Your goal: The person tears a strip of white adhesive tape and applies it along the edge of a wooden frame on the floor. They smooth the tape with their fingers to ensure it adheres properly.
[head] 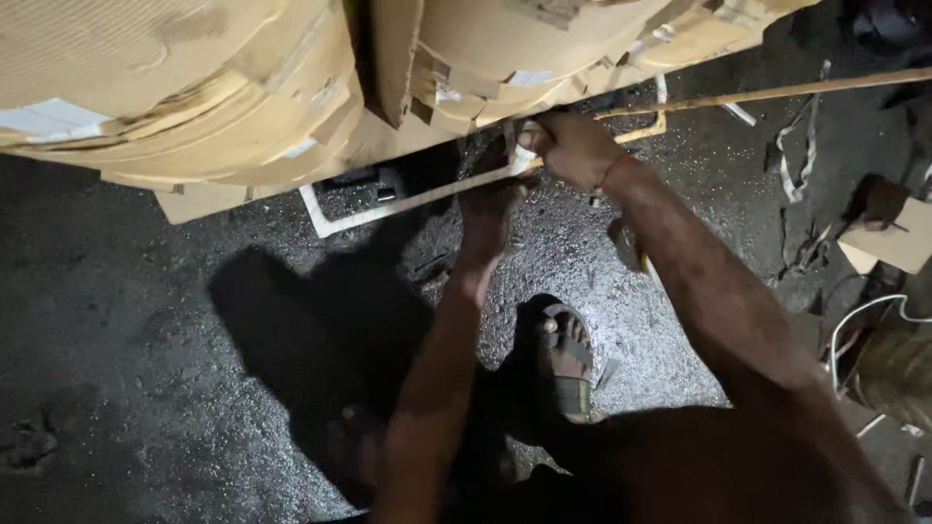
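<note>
Under the stacked cardboard rolls (184,87), both hands grip a white strap (408,201): right hand (573,146) fisted on it, left hand (488,209) pinching lower; strap looks loose, not yet pulled free

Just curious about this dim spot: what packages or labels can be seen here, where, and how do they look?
Big paper-wrapped rolls: top left, round, brown.
White label: on the left roll, rectangular.
Small white label: on the middle roll.
Cardboard piece: right edge, flat, tan.
</note>
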